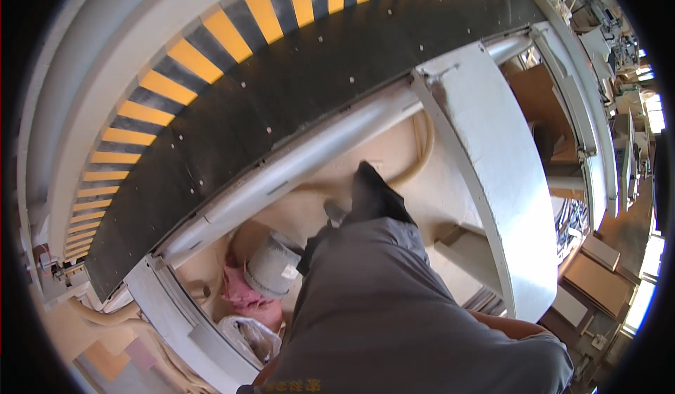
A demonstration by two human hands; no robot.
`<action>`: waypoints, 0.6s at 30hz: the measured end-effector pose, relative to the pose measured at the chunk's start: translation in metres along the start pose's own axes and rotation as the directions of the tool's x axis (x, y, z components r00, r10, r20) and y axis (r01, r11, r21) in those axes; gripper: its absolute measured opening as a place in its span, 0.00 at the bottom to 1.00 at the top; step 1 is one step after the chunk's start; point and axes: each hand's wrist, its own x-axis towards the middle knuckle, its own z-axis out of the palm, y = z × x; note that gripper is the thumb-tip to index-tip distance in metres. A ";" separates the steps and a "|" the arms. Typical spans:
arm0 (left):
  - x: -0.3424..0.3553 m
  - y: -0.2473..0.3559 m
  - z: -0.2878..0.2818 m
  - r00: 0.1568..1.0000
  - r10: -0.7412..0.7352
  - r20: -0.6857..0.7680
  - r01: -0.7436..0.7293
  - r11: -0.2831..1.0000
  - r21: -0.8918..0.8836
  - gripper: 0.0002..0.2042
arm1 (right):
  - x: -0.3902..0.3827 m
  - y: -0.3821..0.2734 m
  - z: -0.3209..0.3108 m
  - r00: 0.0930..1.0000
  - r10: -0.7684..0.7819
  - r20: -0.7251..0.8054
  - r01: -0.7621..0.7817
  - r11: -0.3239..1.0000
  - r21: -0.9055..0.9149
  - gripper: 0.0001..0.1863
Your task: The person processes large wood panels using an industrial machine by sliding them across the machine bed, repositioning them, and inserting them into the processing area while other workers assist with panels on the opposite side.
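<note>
head view: both your hands are out of sight, so i cannot tell what the fingers hold, or what is done or left. the black machine bed (pixel 281 98) spans ahead; a grey cylinder (pixel 269 267) stands left.

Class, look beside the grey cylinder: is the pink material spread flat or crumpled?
Crumpled: the pink material is bunched in uneven folds, with a ragged edge, against the grey cylinder.
</note>
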 end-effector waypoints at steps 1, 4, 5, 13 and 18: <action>0.009 0.007 -0.005 0.999 0.042 -0.015 -0.042 0.999 0.002 0.10 | -0.007 -0.006 -0.012 0.999 0.047 0.023 -0.045 0.997 -0.059 0.33; 0.050 -0.016 -0.091 0.889 0.355 -0.289 -0.367 0.930 0.014 0.10 | -0.042 -0.117 -0.068 0.980 0.183 0.074 -0.141 0.912 -0.384 0.33; 0.057 0.019 -0.121 0.694 0.523 -0.494 -0.537 0.834 0.129 0.10 | -0.092 -0.173 -0.072 0.999 -0.032 0.035 0.041 0.944 -0.328 0.28; 0.019 0.329 -0.209 -0.238 0.672 -0.701 -0.246 0.657 0.713 0.18 | -0.122 -0.321 -0.204 -0.422 -0.574 -0.702 0.017 0.769 -0.639 0.35; 0.079 0.363 -0.216 -0.259 0.478 -0.839 0.049 0.874 0.483 0.22 | -0.104 -0.360 -0.223 -0.533 -0.367 -0.762 0.058 0.883 -0.466 0.39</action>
